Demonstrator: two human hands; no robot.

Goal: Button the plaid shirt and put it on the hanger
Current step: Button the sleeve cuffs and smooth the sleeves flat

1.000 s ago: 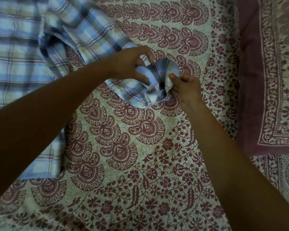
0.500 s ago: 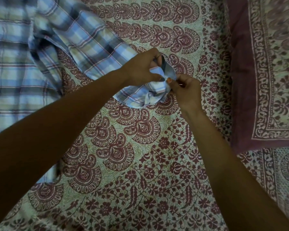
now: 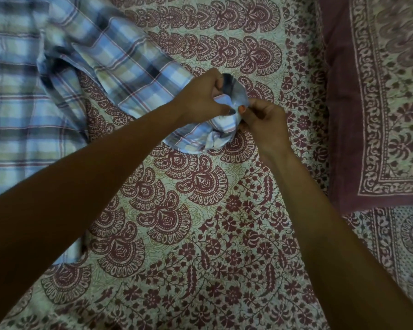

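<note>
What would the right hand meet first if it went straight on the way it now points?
The right hand points up-left and pinches the plaid shirt's cuff, so the cuff comes first; right behind it, probably the left hand, which grips the same cuff. Depth is hard to judge.

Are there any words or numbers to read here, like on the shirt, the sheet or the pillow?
No text can be read anywhere.
The plaid shirt shows only checks, and no label or tag is in view.
The cuff, pinched by the left hand and the right hand, shows no writing.
The bedsheet and the pillow carry only printed flowers and paisley shapes.
</note>
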